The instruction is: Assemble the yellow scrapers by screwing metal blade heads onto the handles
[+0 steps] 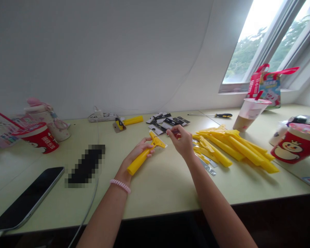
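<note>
- While the left hand [141, 148] clenches a yellow plastic scraper [137, 162] by its handle, the right hand [179, 141] pinches a small dark item [176, 133] between thumb and forefinger.
- Scraper's long axis slants across the pale green desk [150, 186], from the butt of the handle at lower left, through the left fist, up to the flat head [156, 142] at right.
- Right hand is the nearer to that head, close by but not touching it; the left grips just behind it.
- Pinched item is too small to identify from this view; it may be a blade.
- Heap of yellow scraper parts [235, 148] lies just right of the right hand, with black-and-white packets [167, 121] and a screwdriver [214, 115] farther along the desk.
- Smartphone [26, 198] lies well off to the left.
</note>
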Motion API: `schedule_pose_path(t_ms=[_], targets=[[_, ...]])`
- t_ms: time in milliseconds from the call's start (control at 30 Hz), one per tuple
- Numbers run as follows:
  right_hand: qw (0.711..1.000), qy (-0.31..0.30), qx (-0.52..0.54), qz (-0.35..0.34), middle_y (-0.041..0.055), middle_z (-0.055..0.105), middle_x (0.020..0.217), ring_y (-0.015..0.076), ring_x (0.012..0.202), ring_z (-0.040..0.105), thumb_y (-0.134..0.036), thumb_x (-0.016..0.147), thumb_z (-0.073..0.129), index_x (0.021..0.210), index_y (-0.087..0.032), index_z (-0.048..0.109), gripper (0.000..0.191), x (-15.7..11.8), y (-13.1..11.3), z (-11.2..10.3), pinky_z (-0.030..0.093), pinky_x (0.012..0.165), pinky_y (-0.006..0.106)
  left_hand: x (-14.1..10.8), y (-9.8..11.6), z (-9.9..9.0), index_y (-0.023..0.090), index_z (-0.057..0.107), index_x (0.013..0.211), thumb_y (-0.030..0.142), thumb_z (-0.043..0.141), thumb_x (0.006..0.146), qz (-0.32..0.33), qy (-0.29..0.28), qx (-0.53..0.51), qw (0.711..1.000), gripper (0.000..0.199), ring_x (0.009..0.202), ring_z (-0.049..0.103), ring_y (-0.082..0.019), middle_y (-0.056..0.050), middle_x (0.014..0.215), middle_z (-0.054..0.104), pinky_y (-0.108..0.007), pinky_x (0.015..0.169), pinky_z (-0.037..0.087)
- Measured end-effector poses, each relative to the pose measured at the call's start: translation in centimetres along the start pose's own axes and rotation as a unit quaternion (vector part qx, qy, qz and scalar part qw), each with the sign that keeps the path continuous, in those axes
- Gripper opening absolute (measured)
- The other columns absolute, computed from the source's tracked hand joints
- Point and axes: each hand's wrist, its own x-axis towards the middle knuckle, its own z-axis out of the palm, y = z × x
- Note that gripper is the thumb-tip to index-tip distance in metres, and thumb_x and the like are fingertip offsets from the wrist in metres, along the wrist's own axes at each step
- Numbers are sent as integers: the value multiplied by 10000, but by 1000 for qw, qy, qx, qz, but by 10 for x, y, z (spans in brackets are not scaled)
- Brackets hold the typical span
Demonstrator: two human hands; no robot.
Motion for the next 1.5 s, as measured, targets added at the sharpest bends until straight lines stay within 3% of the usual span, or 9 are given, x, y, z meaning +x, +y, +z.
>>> schedule_pose_path(t_ms=[633,833,1000,1133,1200,1267,1400,1500], targets=[[997,49,-27,44,0,590,594,107,530,541,-397,763,535,715,-179,537,223,0,-2,2,423,510,204,-1,2,4,175,368,1090,116,551,690,3,6,5,1000,444,465,485,-60,-3,677,517,-149,397,330],[1000,10,7,4,-3,580,634,93,537,518,-354,801,500,737,-180,509,185,-2,-5,3,416,517,195,1,-1,0,164,348,1130,108,533,689,20,12,4,1000,482,466,485,-59,-22,706,536,-144,395,334],[997,48,15,54,10,595,611,113,548,548,-402,772,530,710,-168,544,242,-1,0,4,434,520,209,4,-1,0,181,368,1165,68,548,676,33,21,-21,999,534,492,522,-68,-45,756,567,-141,400,369],[993,85,21,75,57,649,754,151,655,595,-402,796,477,913,-159,606,299,1,13,1,467,580,252,9,4,-6,178,380,1158,60,500,711,35,103,-120,987,477,527,568,-78,-90,853,600,-151,447,449],[994,53,-47,86,66,666,806,170,693,602,-372,786,485,934,-180,642,289,0,22,0,462,614,275,9,9,-11,169,383,1144,73,457,747,45,147,-179,972,415,509,559,-62,-103,897,606,-137,442,455],[981,-28,-148,120,62,675,771,192,676,604,-341,758,511,860,-216,681,234,-1,28,0,445,598,289,7,12,-15,150,393,1129,112,420,789,67,151,-223,961,344,496,541,-45,-120,943,608,-116,436,451],[917,-150,-312,196,100,657,711,233,668,605,-268,746,490,729,-223,695,210,-8,27,5,405,555,301,2,14,-16,106,428,1096,188,385,829,107,146,-246,952,283,486,508,-32,-152,990,615,-94,422,437],[878,-215,-373,209,143,643,784,256,755,594,-163,722,466,769,-178,684,223,-12,17,10,405,596,317,3,11,-15,110,431,1111,192,382,834,133,159,-243,948,293,488,499,-31,-141,991,625,-95,421,434]])
